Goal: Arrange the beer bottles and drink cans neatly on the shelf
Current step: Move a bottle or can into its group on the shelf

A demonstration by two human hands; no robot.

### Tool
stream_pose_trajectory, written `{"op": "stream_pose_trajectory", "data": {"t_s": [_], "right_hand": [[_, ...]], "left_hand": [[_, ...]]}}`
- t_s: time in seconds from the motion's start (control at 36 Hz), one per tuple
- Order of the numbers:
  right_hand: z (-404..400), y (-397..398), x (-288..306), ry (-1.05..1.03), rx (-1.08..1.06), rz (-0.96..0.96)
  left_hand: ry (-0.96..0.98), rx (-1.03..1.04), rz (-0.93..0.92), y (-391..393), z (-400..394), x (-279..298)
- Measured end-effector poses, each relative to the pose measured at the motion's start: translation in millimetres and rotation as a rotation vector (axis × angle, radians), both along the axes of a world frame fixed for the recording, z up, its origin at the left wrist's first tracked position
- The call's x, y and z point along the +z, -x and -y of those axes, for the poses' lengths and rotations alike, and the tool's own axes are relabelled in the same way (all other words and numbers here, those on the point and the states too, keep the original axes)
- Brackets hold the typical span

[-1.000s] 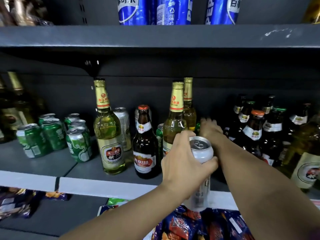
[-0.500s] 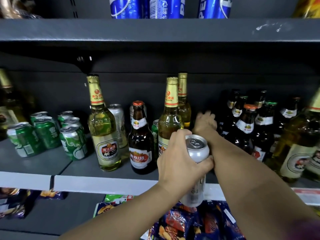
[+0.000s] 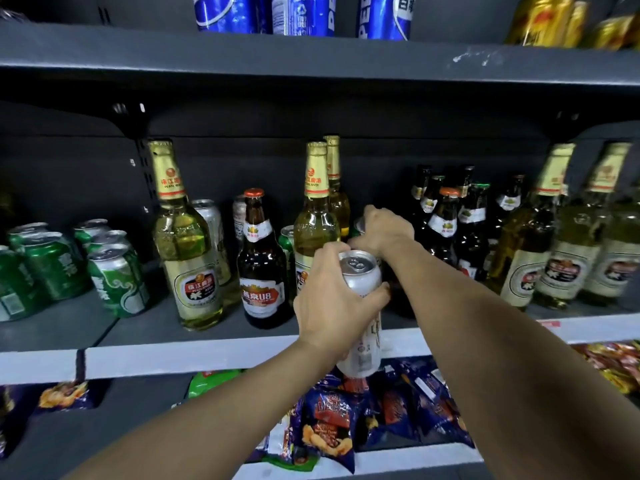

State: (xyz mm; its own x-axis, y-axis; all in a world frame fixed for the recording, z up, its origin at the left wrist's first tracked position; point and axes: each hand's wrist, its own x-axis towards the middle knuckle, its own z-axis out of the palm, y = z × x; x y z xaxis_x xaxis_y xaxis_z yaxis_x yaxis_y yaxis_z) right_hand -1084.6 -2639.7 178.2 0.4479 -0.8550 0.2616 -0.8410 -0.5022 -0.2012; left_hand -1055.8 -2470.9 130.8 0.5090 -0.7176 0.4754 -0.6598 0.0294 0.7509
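My left hand (image 3: 329,303) grips a tall silver can (image 3: 362,327) and holds it upright in front of the shelf's front edge (image 3: 207,355). Farther in, my right hand (image 3: 384,230) curls over the top of another can (image 3: 359,225) that stands behind the clear gold-capped bottles (image 3: 317,216); most of that can is hidden. A brown U8 bottle (image 3: 261,268) and another clear gold-capped bottle (image 3: 185,244) stand to the left. Green cans (image 3: 117,278) are grouped at the far left.
Dark brown bottles (image 3: 446,223) crowd the shelf right of my right hand, with large clear bottles (image 3: 540,244) beyond them. Blue cola cans (image 3: 298,12) stand on the shelf above. Snack bags (image 3: 329,420) fill the shelf below.
My right hand has pulled back a little and closed over the top of a can behind the clear bottles. The left hand keeps holding the silver can. The view has shifted right.
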Motion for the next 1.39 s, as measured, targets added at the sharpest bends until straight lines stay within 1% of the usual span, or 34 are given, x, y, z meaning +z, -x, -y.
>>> {"op": "stream_pose_trajectory", "data": {"t_s": [0.14, 0.22, 0.28, 0.39, 0.47, 0.56, 0.67, 0.78, 0.92, 1.14, 1.28, 1.39], "right_hand": [[-26.2, 8.7, 6.0, -0.005, 0.026, -0.061], [-43.9, 20.5, 4.9, 0.017, 0.013, 0.006], [-56.5, 30.8, 1.8, 0.067, 0.015, 0.042], [-86.1, 51.9, -7.6, 0.161, 0.061, 0.103], [-109.6, 65.8, -15.0, 0.204, 0.091, 0.126], [-134.6, 72.9, -21.9, 0.255, 0.193, 0.121], [-170.8, 61.5, -36.7, 0.247, 0.363, 0.015], [-212.6, 23.8, -49.7, 0.203, 0.479, -0.038], [-272.4, -43.4, -61.7, 0.184, 0.641, -0.093], [-406.3, -189.2, -95.6, 0.142, 0.856, -0.088], [-499.9, -280.4, -115.6, 0.095, 0.967, -0.076], [-564.5, -343.7, -125.5, 0.067, 1.024, -0.082]], "left_hand": [[0.031, 0.028, 0.025, 13.9, -10.2, 4.0], [0.047, 0.053, 0.057, 22.6, -20.7, 6.1], [0.037, 0.066, 0.099, 29.2, -30.7, 6.2], [0.062, 0.149, 0.044, 35.2, -52.1, 5.4], [0.037, 0.213, 0.050, 34.0, -71.3, 6.4], [0.024, 0.290, 0.059, 26.4, -91.5, 7.1], [-0.036, 0.415, 0.091, 0.8, -120.1, -0.7], [-0.123, 0.500, 0.088, -36.6, -159.3, -14.3], [-0.216, 0.687, 0.068, -93.9, -228.0, -22.2], [-0.321, 0.913, 0.115, -207.1, -376.4, -43.9], [-0.376, 1.012, 0.083, -279.9, -474.1, -57.0], [-0.438, 1.050, 0.077, -333.7, -541.8, -71.5]]}}
